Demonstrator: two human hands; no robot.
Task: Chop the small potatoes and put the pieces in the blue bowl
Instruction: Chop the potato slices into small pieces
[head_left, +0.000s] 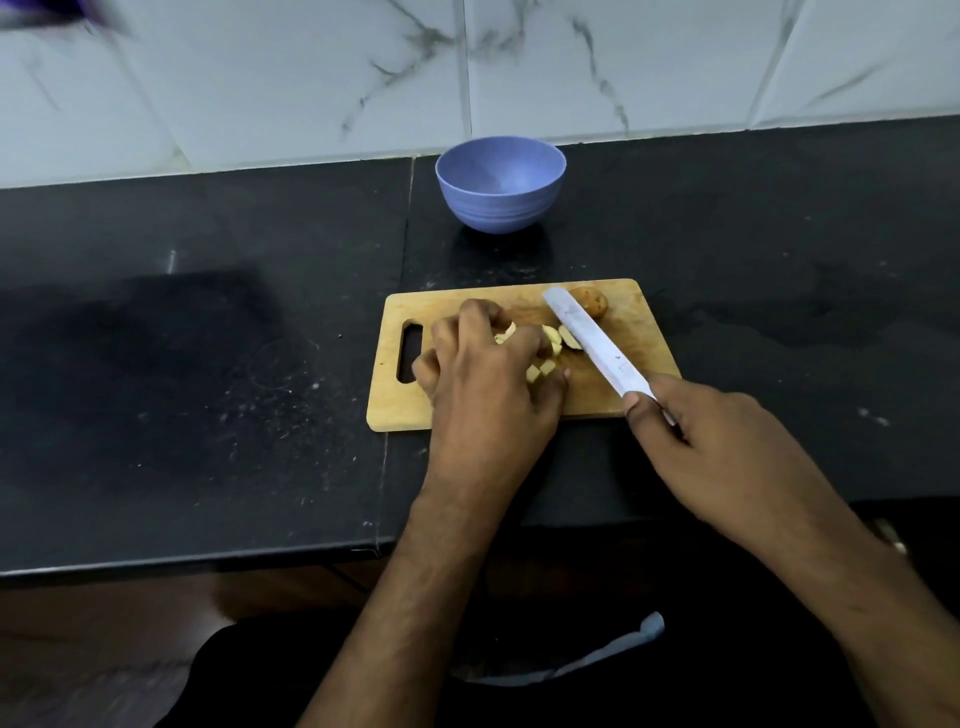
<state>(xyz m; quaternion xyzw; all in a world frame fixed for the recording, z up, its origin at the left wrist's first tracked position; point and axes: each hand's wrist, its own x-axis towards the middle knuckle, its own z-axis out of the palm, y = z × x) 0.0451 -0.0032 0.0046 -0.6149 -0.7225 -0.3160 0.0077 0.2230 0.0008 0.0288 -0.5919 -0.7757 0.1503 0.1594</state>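
With our left hand (485, 374) gathering cut potato pieces (540, 371) and our right hand (727, 447) gripping the knife (592, 340), one whole potato (592, 301) on the far right of the board remains unchopped and the blue bowl (500, 184) is still unfilled.

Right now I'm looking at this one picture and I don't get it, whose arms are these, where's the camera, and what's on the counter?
No machine here: these are a person's two bare arms, seen from a camera worn on their head, looking forward and down. On the black counter lies a wooden cutting board. The left hand curls over pale potato pieces, seemingly gathering them. The right hand grips a knife, its blade slanting across the board. Past the blade sits a whole potato, still uncut. Behind the board, near the tiled wall, stands the blue bowl, which looks empty so far.
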